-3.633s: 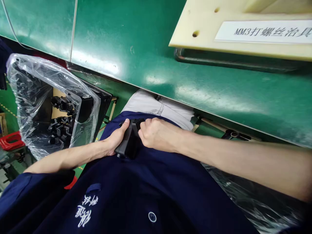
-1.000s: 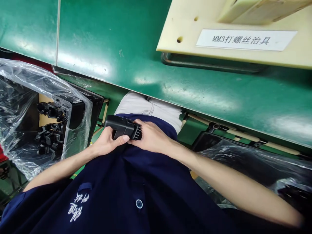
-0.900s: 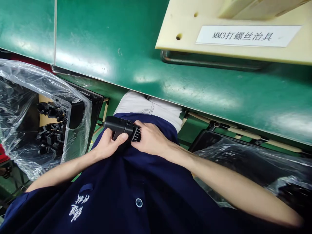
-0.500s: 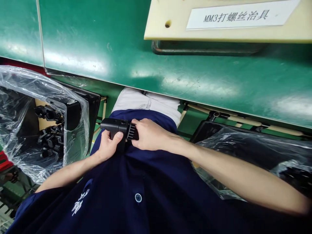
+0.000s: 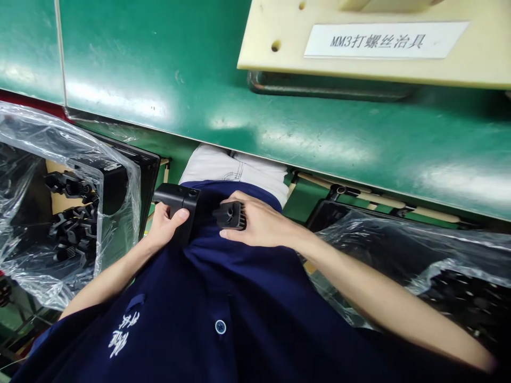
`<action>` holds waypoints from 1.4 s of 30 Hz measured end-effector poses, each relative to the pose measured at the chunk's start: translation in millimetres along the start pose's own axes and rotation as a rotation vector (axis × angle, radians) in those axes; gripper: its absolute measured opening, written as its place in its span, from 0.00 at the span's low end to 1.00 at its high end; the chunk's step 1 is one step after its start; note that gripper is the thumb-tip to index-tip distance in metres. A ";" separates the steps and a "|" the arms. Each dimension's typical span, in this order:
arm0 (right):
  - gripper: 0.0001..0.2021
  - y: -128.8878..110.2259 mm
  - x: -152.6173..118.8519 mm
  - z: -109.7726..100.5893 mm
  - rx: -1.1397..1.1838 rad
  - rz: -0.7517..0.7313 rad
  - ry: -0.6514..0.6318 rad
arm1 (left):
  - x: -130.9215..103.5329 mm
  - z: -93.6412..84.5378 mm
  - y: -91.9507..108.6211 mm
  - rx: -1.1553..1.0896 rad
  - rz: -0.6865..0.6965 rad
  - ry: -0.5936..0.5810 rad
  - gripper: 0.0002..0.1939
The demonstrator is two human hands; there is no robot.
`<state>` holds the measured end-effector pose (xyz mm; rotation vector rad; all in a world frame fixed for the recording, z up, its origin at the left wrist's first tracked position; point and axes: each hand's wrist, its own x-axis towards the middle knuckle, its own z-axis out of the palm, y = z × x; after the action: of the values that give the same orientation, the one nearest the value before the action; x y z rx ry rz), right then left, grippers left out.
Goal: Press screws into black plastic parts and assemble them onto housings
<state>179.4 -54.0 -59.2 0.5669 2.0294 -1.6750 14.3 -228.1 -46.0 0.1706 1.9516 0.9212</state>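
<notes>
Curling snugly round a black case (image 5: 170,196), the left hand (image 5: 162,229) is mostly closed, perhaps to keep it steady. The right hand (image 5: 263,221) pinches a ribbed piece (image 5: 239,221) nearby, likely so its knob (image 5: 229,211) faces the case. Both are over the blue shirt (image 5: 247,298).

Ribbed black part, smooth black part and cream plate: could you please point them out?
Ribbed black part (image 5: 233,215), head view: near its middle.
Smooth black part (image 5: 174,196), head view: its upper face.
Cream plate (image 5: 285,27), head view: its left portion.
</notes>
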 end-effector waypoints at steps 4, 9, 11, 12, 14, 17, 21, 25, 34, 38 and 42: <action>0.35 4.3 -2.4 14.3 -0.400 0.123 0.133 | 10.0 -5.2 7.3 -0.038 0.128 -0.021 0.33; 0.25 6.7 -4.8 18.6 -0.531 0.167 0.165 | 16.1 -16.9 27.4 0.294 0.790 -0.055 0.26; 0.18 12.2 -3.9 15.4 -0.486 0.108 0.179 | 16.4 -20.7 35.0 0.514 1.182 -0.021 0.15; 0.16 16.3 -3.2 12.7 -0.410 0.092 0.190 | 16.4 -22.2 38.2 0.604 1.358 -0.001 0.12; 0.16 25.4 -1.9 5.3 -0.081 0.063 0.194 | 16.3 -24.6 43.2 0.736 1.618 0.014 0.12; 0.19 33.2 -1.6 -6.2 0.638 -0.066 0.152 | 17.0 -26.9 49.1 0.850 1.831 -0.070 0.09; 0.16 21.6 -1.2 -4.3 1.075 -0.202 0.047 | 17.7 -25.6 57.2 0.874 1.965 -0.273 0.09; 0.12 3.4 7.8 14.3 1.435 -0.281 0.000 | 15.9 -16.8 62.6 0.887 1.652 -0.762 0.14; 0.07 0.8 14.0 14.7 1.488 -0.454 -0.182 | 27.6 -33.3 21.2 0.669 0.995 -0.710 0.11; 0.07 -1.9 12.2 16.8 1.394 -0.436 -0.114 | 5.2 -33.4 15.5 0.248 0.621 -0.169 0.24; 0.11 -7.5 9.9 12.2 1.186 -0.406 -0.034 | -26.3 -6.0 29.9 -0.094 -0.168 -0.441 0.29</action>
<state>168.0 -67.0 -60.9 0.4521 0.9464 -3.0393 16.8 -222.3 -6.2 0.1387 1.4892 0.7856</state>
